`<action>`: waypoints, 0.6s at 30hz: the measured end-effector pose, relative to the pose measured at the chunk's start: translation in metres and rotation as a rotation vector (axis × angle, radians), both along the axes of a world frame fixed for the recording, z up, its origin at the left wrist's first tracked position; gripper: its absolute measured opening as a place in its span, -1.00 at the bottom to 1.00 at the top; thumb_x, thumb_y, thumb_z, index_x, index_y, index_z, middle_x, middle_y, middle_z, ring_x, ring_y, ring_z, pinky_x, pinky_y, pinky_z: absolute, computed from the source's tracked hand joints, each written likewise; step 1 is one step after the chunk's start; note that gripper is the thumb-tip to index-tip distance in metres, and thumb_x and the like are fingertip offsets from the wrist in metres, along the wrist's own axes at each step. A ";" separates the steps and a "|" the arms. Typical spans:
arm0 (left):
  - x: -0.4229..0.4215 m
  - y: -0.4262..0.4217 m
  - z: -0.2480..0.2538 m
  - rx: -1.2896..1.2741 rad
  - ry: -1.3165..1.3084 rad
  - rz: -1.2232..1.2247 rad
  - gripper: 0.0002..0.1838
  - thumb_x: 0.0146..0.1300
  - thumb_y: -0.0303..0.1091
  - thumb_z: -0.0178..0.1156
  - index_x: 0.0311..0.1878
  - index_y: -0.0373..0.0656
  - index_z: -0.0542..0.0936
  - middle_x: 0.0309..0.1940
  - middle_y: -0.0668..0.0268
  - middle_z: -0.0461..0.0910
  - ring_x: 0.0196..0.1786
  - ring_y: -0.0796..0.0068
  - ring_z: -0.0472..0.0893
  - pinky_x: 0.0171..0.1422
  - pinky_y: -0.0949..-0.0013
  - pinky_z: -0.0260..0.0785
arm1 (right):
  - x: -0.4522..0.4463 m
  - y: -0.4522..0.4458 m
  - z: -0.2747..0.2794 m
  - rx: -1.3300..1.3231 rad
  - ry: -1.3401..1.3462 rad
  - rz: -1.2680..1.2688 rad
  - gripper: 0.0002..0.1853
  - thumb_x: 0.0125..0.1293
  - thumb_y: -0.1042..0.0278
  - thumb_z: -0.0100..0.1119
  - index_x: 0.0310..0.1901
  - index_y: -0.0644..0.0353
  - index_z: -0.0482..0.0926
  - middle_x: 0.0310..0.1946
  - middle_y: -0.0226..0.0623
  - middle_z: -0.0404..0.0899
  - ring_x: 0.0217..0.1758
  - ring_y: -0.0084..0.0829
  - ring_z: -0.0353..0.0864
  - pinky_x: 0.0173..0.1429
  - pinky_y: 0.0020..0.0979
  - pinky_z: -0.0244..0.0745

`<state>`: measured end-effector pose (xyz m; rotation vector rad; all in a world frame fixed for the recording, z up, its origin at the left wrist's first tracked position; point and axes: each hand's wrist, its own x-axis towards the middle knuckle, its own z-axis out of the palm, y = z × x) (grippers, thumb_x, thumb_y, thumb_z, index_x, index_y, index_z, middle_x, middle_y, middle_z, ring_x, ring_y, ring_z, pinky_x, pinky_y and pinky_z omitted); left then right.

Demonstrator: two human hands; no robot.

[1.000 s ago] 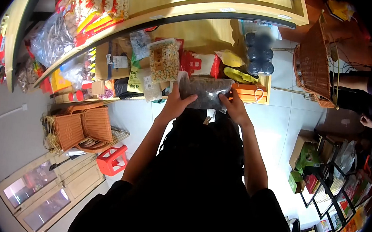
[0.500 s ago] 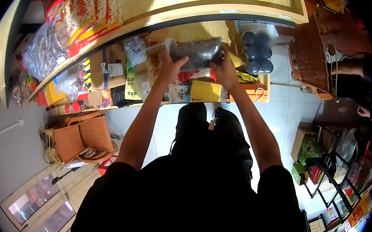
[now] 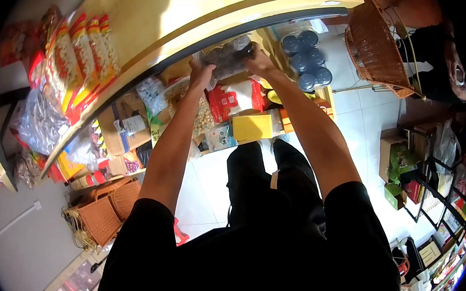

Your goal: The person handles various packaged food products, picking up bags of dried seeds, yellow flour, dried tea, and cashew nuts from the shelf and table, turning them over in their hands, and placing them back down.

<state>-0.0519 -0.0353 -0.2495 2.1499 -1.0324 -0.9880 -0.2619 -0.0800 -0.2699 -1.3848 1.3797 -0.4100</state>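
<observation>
A clear plastic bag of dark goods (image 3: 227, 59) is held between my two hands over the lower shelf, just under the upper shelf's dark edge. My left hand (image 3: 201, 76) is closed on the bag's left end, thumb toward me. On its right end my right hand (image 3: 259, 64) grips, its fingertips partly hidden. What the dark goods are I cannot make out. Below the bag lie a red and white packet (image 3: 234, 102), a bag of nuts (image 3: 203, 117) and a yellow box (image 3: 252, 126). Right of my right hand stand several dark-lidded jars (image 3: 307, 59) wrapped together.
The wooden upper shelf (image 3: 211, 17) overhangs the lower one. Red and yellow snack bags (image 3: 85, 47) lie at its left. A wicker basket (image 3: 374, 52) hangs at the right, near another person's hand (image 3: 458, 72). More wicker baskets (image 3: 100, 217) stand at lower left.
Both hands have moved forward and slightly left with the bag, deeper under the upper shelf. The view has shifted, and the other person's arm at right has moved.
</observation>
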 end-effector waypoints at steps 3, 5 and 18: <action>0.027 -0.019 -0.055 -0.051 0.011 -0.088 -0.13 0.04 -0.25 0.30 0.32 -0.39 0.07 0.22 -0.12 0.33 0.22 0.08 0.42 0.28 0.25 0.25 | 0.000 -0.007 -0.005 -0.021 0.010 -0.023 -0.14 0.08 0.02 0.14 0.38 0.22 0.07 0.20 0.20 0.34 0.21 0.07 0.43 0.28 -0.16 0.34; 0.034 -0.026 -0.070 -0.055 0.043 -0.093 -0.13 0.03 -0.27 0.29 0.32 -0.40 0.07 0.20 -0.12 0.34 0.21 0.10 0.42 0.25 0.26 0.27 | 0.002 -0.013 -0.018 0.013 0.033 0.006 -0.12 0.19 0.02 0.20 0.42 0.22 -0.01 0.21 0.04 0.40 0.30 -0.09 0.39 0.29 -0.27 0.36; 0.035 -0.026 -0.068 0.181 -0.014 -0.035 -0.23 0.05 -0.26 0.22 0.28 -0.44 0.17 0.18 -0.15 0.36 0.18 0.08 0.44 0.27 0.30 0.25 | 0.000 -0.028 -0.023 0.173 -0.113 0.181 -0.40 0.29 0.08 0.11 0.31 0.19 0.32 0.15 -0.01 0.49 0.09 -0.24 0.56 0.20 -0.33 0.40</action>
